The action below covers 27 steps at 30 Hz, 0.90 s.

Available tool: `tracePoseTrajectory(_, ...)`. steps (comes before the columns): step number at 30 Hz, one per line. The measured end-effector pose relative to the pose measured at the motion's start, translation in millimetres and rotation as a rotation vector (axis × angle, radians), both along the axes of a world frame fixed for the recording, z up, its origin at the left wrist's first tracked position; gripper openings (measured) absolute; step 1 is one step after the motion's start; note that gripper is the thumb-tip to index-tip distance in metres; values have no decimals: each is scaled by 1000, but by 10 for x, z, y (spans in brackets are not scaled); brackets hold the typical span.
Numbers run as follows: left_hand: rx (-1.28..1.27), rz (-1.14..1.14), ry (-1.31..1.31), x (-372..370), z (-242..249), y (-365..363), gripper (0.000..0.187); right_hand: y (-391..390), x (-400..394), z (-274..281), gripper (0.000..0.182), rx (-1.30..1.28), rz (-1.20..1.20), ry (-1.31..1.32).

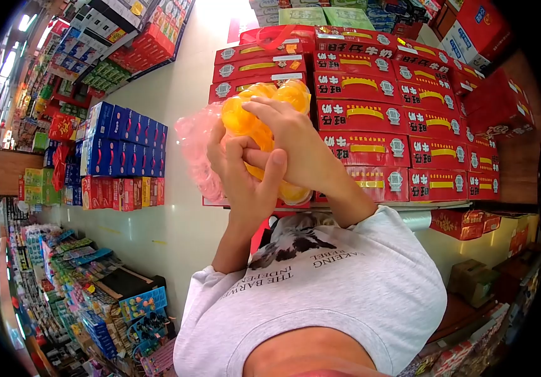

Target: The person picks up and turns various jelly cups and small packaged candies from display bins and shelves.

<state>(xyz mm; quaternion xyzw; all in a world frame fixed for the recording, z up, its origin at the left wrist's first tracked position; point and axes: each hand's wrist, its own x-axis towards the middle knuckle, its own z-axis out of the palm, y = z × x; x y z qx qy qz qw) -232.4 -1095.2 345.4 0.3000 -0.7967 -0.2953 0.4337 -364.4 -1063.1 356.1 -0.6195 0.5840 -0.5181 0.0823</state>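
Observation:
A clear plastic pack of glossy orange-yellow round balls (238, 118) is held up in front of my chest. My right hand (290, 129) reaches across it from the right, with its fingers bent over the balls. From below, my left hand (243, 166) grips the lower left side of the pack, its fingers curled and its thumb pointing up. The two hands overlap, so part of the pack is hidden. Just left of it, a crinkled pink see-through plastic bundle (200, 151) lies against the red boxes; I cannot make out its contents.
Stacked red milk cartons (364, 116) rise directly ahead and to the right. On the left stand blue boxes (123, 141) above red boxes (119, 193). Crowded shelves (75, 270) run along the lower left. A brown cardboard box (473, 281) sits at the lower right.

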Motion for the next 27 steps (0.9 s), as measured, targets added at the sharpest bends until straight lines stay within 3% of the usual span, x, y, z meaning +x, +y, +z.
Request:
tracePoseTrajectory(12,-170,40,-47,23,-11,25,34,96,56,91,60,-86,-20,-21)
tracePoseTrajectory(14,-225,30,26,27,-27,48,59,155,77,118,58,-96,-8,-23)
tracePoseTrajectory(17,-282,18,128,71,-110,97,71,224,128,95,48,-230,56,-23)
tracePoseTrajectory(18,-280,38,129,82,-160,159,71,253,168,80,46,-277,158,-80)
tracePoseTrajectory(19,-196,68,215,91,-215,253,56,251,194,71,45,-326,266,-138)
tracePoseTrajectory(22,-171,177,246,239,-262,449,44,251,369,-12,39,-394,389,-177)
tracePoseTrajectory(23,-143,202,254,293,-317,515,60,281,423,6,37,-422,426,-185)
tracePoseTrajectory(26,-153,232,339,386,-283,664,67,415,555,-55,31,-277,582,-264)
tracePoseTrajectory(27,-188,213,370,427,-252,701,58,455,628,-49,30,-226,597,-298)
